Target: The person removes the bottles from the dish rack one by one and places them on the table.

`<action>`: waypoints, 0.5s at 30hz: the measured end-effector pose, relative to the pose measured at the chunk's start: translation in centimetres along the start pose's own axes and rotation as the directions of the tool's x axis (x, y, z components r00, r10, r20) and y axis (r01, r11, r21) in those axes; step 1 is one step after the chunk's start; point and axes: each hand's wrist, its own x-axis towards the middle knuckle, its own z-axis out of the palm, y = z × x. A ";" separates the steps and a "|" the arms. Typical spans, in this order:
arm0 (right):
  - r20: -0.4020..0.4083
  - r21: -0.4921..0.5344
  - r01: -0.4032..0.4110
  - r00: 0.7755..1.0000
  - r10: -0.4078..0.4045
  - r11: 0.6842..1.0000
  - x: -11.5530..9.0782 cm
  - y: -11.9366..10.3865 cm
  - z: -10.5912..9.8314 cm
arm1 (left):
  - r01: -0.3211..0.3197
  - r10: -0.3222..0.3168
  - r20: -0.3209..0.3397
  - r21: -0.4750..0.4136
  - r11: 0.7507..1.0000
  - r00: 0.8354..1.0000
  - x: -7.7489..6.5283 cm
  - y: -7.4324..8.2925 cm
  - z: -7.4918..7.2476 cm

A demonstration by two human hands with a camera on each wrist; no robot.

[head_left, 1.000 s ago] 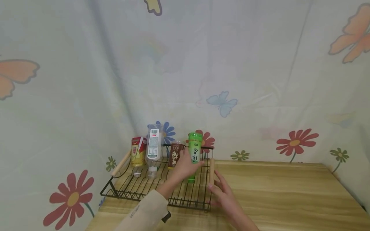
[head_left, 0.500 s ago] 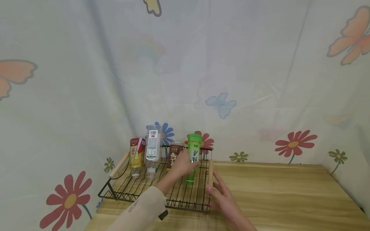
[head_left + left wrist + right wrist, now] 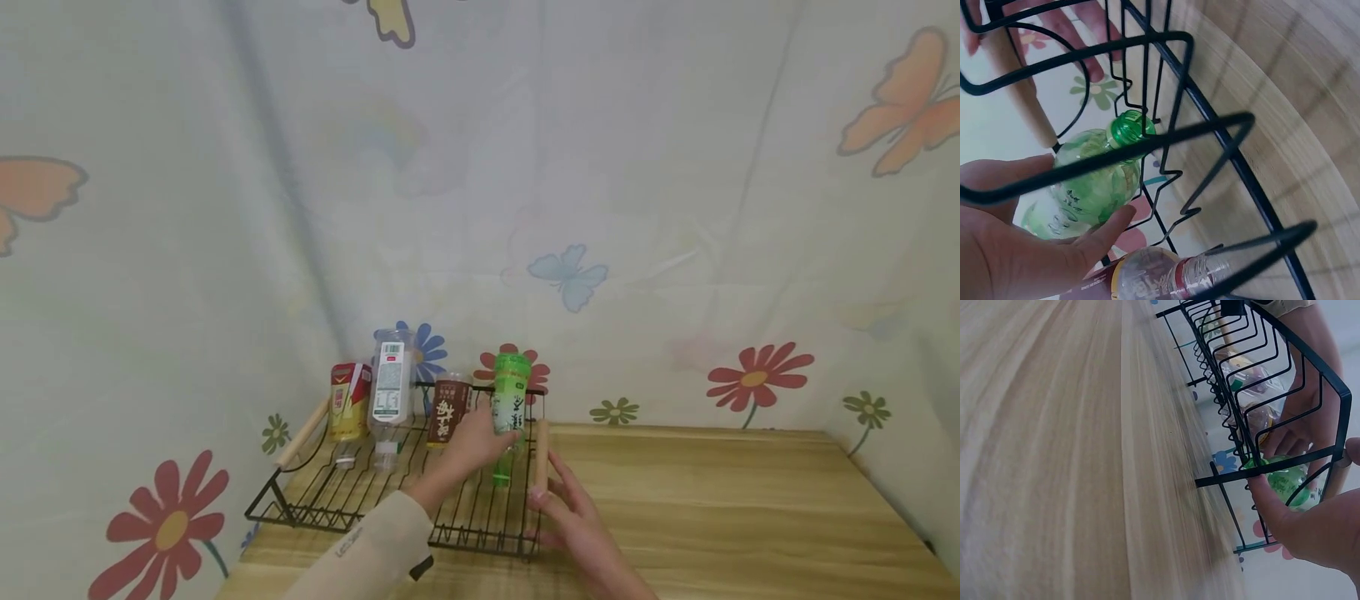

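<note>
A black wire rack (image 3: 408, 502) with wooden side handles stands on the table. My left hand (image 3: 474, 440) grips a green bottle (image 3: 512, 383) by its body at the rack's right end. The bottle leans neck down, its green neck low between the wires in the left wrist view. Just left of it is a brown-labelled bottle (image 3: 450, 408), also neck down. My right hand (image 3: 581, 517) holds the rack's right end at the wooden handle (image 3: 542, 458), fingers behind it and thumb in front. In the right wrist view, the thumb (image 3: 1272, 509) lies along the rack's end frame.
Farther left in the rack, a clear bottle (image 3: 392, 383) with a white label and a red-and-yellow bottle (image 3: 350, 400) lean neck down. The wooden tabletop (image 3: 697, 508) extends right of the rack. A flower-printed curtain (image 3: 637, 208) hangs behind and at the sides.
The green bottle has shifted slightly right, towards the right handle, with my left hand still round it. My right hand keeps its hold on the rack's end. The head view has shifted slightly.
</note>
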 end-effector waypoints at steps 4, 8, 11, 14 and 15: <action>0.001 0.004 -0.005 1.000 0.005 1.000 0.0 0.0 0.0 | -0.004 0.005 0.014 -0.037 0.999 1.000 -0.1 -0.2 -0.1; -0.003 -0.002 -0.005 1.000 0.005 1.000 0.0 0.0 0.1 | -0.017 0.018 0.023 -0.038 0.999 1.000 -0.3 -0.1 -0.4; -0.001 -0.002 -0.006 1.000 0.006 1.000 -0.1 0.0 0.1 | -0.012 0.013 0.026 -0.042 0.999 1.000 -0.4 0.0 -0.5; 0.000 -0.002 -0.005 1.000 0.005 1.000 -0.1 0.0 0.1 | 0.004 -0.002 0.025 -0.066 0.998 1.000 -0.6 0.1 -0.7; -0.001 -0.002 -0.006 1.000 0.006 1.000 -0.1 0.0 0.1 | 0.011 -0.009 0.023 -0.073 0.997 1.000 -0.6 0.1 -0.7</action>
